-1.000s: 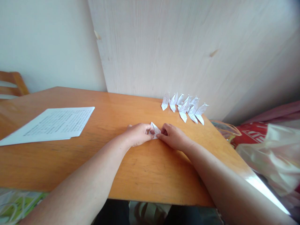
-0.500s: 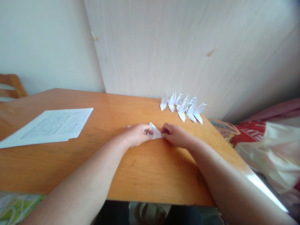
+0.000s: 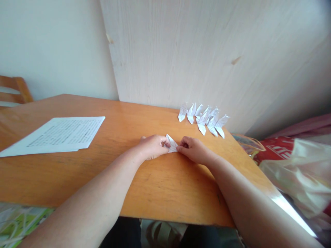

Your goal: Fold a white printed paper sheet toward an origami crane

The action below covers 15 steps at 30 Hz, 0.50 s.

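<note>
A small folded piece of printed white paper [image 3: 171, 144], roughly triangular with a point upward, is between my hands just above or on the table. My left hand [image 3: 155, 147] is closed on its left side, thumb and fingers pinching it. At the paper's right corner, my right hand [image 3: 190, 149] pinches with thumb and curled fingers. Part of the paper is hidden behind my left fingers. Farther back to the right, several folded paper cranes [image 3: 202, 126] stand grouped together, printed on their surfaces.
A stack of printed sheets [image 3: 64, 134] lies on the left of the wooden table [image 3: 160, 186]. Behind the table rises a pale board [image 3: 176, 51]. A wooden chair [image 3: 22, 89] is at far left. Bags [image 3: 300, 172], red and cream, sit beyond the right edge.
The view has shifted slightly. Both hands keep their pinch on the folded paper, with hardly any change in its shape or position.
</note>
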### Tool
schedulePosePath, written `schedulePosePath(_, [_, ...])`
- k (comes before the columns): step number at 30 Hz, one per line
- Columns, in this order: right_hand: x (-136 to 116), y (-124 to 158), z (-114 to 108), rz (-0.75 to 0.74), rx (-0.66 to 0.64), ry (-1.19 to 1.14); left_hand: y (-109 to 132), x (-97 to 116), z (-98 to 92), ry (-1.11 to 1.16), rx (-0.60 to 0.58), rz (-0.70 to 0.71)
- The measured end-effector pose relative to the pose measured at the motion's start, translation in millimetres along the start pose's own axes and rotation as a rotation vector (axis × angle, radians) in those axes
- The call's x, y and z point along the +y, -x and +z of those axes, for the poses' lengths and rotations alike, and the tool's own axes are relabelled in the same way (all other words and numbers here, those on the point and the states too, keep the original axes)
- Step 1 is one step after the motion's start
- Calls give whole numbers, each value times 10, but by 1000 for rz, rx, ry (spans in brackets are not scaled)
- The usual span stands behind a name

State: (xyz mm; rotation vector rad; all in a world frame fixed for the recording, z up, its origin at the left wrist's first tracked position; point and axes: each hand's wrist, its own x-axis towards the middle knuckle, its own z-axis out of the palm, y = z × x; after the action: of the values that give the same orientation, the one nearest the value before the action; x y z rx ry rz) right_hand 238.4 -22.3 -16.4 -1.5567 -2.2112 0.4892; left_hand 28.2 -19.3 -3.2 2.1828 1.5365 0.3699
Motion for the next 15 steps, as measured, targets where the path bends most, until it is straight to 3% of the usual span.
schedulePosePath(15, [-34,-49,8,20,-38,53,-81,70,120,-57,88,-119])
